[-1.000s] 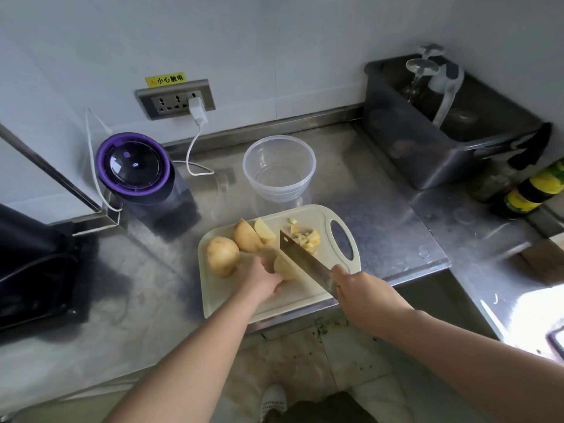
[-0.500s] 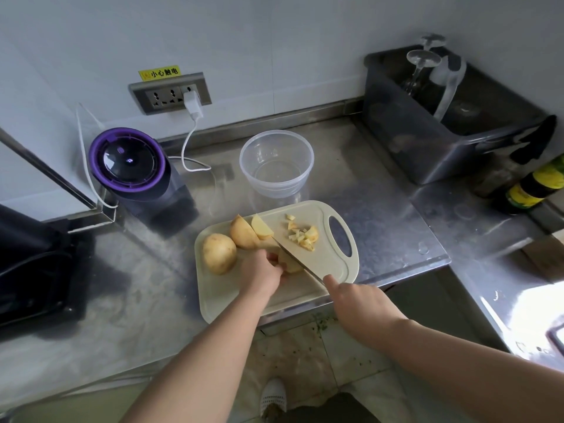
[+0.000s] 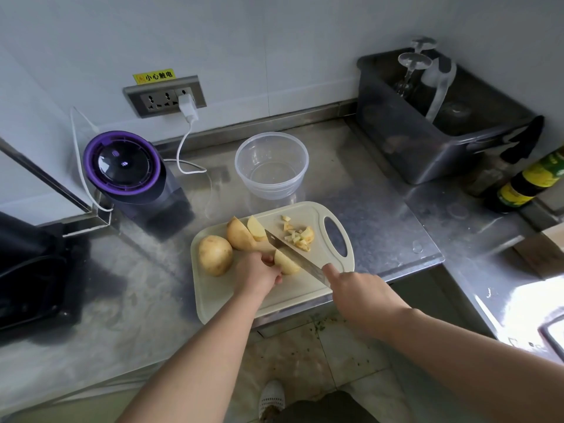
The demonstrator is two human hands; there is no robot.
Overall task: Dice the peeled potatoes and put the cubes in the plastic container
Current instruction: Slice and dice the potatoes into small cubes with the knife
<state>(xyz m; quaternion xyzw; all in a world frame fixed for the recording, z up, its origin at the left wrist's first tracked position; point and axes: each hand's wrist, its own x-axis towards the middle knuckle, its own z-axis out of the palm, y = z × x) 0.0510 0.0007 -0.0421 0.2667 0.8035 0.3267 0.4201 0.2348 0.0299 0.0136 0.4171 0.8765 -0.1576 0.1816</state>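
A pale cutting board (image 3: 308,288) lies at the counter's front edge. On it are a whole potato (image 3: 214,254), two cut pieces (image 3: 239,238) behind it, and a small heap of cubes (image 3: 299,236) near the handle hole. My left hand (image 3: 259,274) holds a potato wedge (image 3: 285,264) down on the board. My right hand (image 3: 357,293) grips the knife (image 3: 293,254), index finger along the blade's spine; the blade lies against the wedge's right side. The clear plastic container (image 3: 271,163) stands empty behind the board.
A purple-lidded appliance (image 3: 125,169) stands at the back left, its white cable plugged into the wall socket (image 3: 166,97). A dark plastic bin (image 3: 439,123) with glassware is at the back right, bottles (image 3: 525,184) beside it. The steel counter (image 3: 381,215) ends just past the board.
The knife has come down from a raised tilt onto the potato wedge and now lies low along it. My left hand stays on the wedge.
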